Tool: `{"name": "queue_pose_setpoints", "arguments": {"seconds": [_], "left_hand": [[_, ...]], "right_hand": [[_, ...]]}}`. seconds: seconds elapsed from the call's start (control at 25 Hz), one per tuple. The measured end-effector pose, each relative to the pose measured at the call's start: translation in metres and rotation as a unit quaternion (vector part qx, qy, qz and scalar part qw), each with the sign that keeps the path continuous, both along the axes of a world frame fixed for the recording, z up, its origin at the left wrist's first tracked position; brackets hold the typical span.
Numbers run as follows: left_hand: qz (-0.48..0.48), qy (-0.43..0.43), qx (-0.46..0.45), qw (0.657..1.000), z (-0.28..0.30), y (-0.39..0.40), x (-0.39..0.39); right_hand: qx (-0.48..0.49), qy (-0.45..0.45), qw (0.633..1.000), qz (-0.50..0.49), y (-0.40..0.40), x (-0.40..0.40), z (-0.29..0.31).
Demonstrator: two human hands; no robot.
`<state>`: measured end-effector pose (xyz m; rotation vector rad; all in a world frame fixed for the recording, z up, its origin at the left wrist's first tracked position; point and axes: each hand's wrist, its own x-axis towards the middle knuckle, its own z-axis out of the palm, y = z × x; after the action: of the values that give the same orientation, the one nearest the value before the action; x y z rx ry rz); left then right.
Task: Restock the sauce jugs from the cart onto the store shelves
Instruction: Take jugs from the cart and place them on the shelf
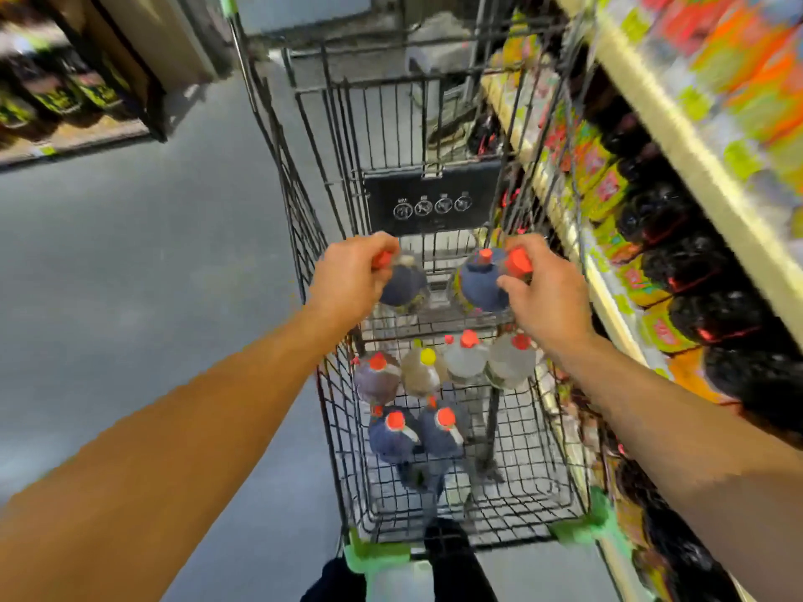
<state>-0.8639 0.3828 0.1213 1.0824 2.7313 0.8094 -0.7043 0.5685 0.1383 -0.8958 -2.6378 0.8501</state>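
Note:
My left hand point(354, 278) grips the top of a dark sauce jug point(404, 284) with a red cap, held above the wire cart point(343, 449). Over the cart's right side, my right hand point(545, 297) is closed on the handle of another dark sauce jug point(480, 282) with red caps. Below them, several jugs stand in the cart basket: two dark ones with red caps point(395, 436), a brownish one point(377, 375), a yellow-capped one point(421, 369) and two clear ones point(510, 360). The store shelves point(678, 141) run along the right.
Dark bottles point(678, 262) and bright labelled packs fill the right-hand shelves close beside the cart. Grey aisle floor point(130, 275) lies to the left, with another stocked shelf unit point(65, 102) at the far left. The cart's black child-seat flap point(434, 202) stands ahead.

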Motion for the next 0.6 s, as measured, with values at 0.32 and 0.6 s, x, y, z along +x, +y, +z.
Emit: {"name": "queue_pose_setpoints", "arguments": {"seconds": [0.32,0.6], "left_hand": [[-0.132,0.022,0.062,0.989,0.118,-0.035,0.053],[-0.271,0.012,0.071,0.96,0.156,-0.042,0.148]], "right_hand": [[0.082,0.048,0.987,-0.126,-0.076,0.118,0.116],[0.098,0.023,0.963,-0.252,-0.15,0.249,0.151]]}}
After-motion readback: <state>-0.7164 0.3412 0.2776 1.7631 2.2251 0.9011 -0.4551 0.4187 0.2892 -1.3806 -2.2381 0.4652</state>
